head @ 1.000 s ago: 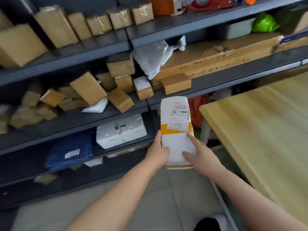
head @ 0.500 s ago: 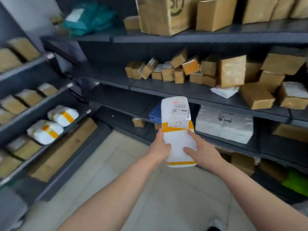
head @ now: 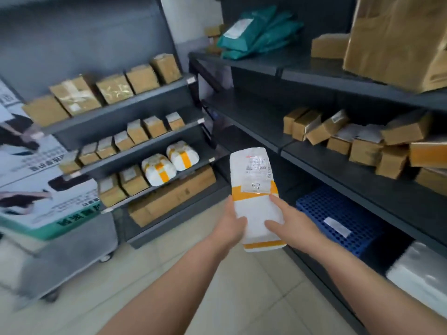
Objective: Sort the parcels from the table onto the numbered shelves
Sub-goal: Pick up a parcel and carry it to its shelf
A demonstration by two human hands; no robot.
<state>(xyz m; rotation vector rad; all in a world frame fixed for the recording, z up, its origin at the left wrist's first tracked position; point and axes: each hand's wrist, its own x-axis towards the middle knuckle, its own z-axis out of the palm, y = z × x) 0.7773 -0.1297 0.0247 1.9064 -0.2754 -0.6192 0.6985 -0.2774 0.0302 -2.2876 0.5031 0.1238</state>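
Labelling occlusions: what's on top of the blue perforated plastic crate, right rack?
A white paper slip lies on the blue perforated plastic crate. Its back is hidden under the dark metal shelf.

We've got a pale tiled floor with dark grey metal shelving on two sides meeting at a corner: left rack against a grey back panel, right rack running along the other side. A white wall strip shows in the corner gap, and at far left a printed banner sits just above a steel cart on castors. Light is soft and even.
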